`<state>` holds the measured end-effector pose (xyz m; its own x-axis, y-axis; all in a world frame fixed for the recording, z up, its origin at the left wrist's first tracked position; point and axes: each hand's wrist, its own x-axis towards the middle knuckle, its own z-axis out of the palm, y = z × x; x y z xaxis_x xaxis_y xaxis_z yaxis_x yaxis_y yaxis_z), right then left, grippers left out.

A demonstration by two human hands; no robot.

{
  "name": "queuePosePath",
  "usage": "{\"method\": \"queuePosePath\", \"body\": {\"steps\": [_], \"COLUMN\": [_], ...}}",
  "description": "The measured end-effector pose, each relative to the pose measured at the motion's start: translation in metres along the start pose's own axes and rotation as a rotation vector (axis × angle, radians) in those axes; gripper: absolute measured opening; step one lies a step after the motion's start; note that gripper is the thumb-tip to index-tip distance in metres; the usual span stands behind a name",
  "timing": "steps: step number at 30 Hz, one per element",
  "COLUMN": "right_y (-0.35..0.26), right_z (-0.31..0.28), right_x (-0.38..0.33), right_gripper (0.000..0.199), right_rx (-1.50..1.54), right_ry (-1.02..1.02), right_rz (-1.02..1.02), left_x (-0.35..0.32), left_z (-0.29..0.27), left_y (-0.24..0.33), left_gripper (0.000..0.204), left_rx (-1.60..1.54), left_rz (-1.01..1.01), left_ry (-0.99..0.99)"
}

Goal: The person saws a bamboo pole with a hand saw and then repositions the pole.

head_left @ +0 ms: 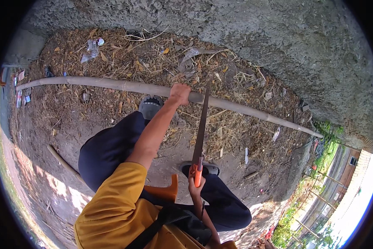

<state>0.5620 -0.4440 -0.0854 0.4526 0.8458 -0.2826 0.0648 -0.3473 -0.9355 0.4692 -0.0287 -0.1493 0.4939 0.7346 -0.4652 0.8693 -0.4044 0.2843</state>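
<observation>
A long bamboo pole runs from the far left to the right across littered ground. My left hand is closed around it near its middle, on top of the pole. My right hand grips the orange handle of a hand saw. The saw's dark blade points away from me and lies across the pole just right of my left hand. Whether the teeth have cut into the bamboo I cannot tell. My left shoe is close to the pole on the near side.
A rough grey wall stands beyond the pole. Dry leaves and straw cover the ground, with a crumpled clear plastic bottle at the far left. An orange plastic seat is beneath me. Another stick lies left of my knee.
</observation>
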Motion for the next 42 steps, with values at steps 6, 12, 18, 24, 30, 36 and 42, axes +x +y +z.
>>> {"method": "queuePosePath", "body": {"steps": [6, 12, 18, 24, 30, 36, 42], "right_y": [0.004, 0.006, -0.011, 0.002, -0.029, -0.022, -0.018], "right_z": [0.006, -0.005, 0.018, 0.002, 0.016, 0.015, -0.008], "right_x": [0.07, 0.026, 0.075, 0.055, 0.03, 0.073, 0.01], "right_gripper": [0.012, 0.027, 0.006, 0.01, 0.004, 0.013, 0.016], "right_rx": [0.04, -0.109, -0.05, -0.044, -0.064, 0.03, -0.083], "right_ry": [0.024, -0.083, -0.003, 0.03, 0.014, 0.032, -0.007], "right_rz": [0.0, 0.119, -0.001, 0.019, 0.072, 0.03, -0.05], "left_x": [0.008, 0.003, 0.0, -0.001, -0.004, 0.007, -0.005], "left_z": [-0.005, 0.004, 0.001, 0.001, 0.022, 0.016, 0.018], "left_y": [0.012, -0.007, 0.004, 0.009, 0.004, 0.0, 0.009], "left_gripper": [0.044, 0.043, 0.04, 0.04, 0.036, 0.037, 0.034], "left_rx": [-0.021, -0.006, 0.008, -0.018, -0.011, -0.012, -0.017], "left_rz": [0.012, 0.011, 0.012, 0.001, 0.01, 0.013, 0.02], "left_ry": [0.015, 0.069, 0.107, 0.053, 0.131, 0.136, 0.172]}}
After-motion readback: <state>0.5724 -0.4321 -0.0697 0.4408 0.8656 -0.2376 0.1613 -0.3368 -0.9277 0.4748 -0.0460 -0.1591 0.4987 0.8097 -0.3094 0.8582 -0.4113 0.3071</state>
